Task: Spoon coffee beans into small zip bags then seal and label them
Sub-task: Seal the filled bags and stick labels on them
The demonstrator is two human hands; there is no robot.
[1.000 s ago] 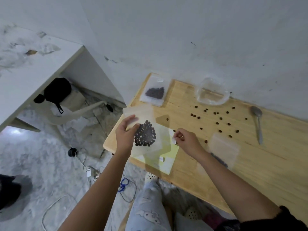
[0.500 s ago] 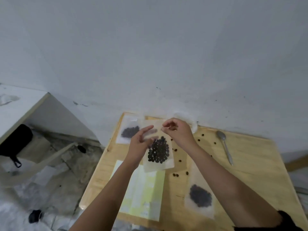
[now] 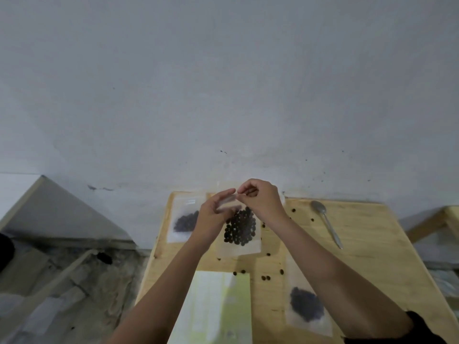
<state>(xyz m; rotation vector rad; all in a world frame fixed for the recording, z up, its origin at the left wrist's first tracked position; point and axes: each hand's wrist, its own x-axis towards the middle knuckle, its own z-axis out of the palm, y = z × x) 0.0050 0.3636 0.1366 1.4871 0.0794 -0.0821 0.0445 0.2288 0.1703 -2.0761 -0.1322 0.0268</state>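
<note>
The zip bag (image 3: 239,248), already filled, is pinched at its top by the left hand (image 3: 211,216) and right hand (image 3: 263,202); its sealing or labelling seems not yet finished.

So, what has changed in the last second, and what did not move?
The left hand carried the filled bag from above the yellow-green sheet toward the wall. The right hand, apart from it before, now pinches its top edge next to the left hand. The spoon, the far bag, the near bag and the loose beans stayed in place.
</note>
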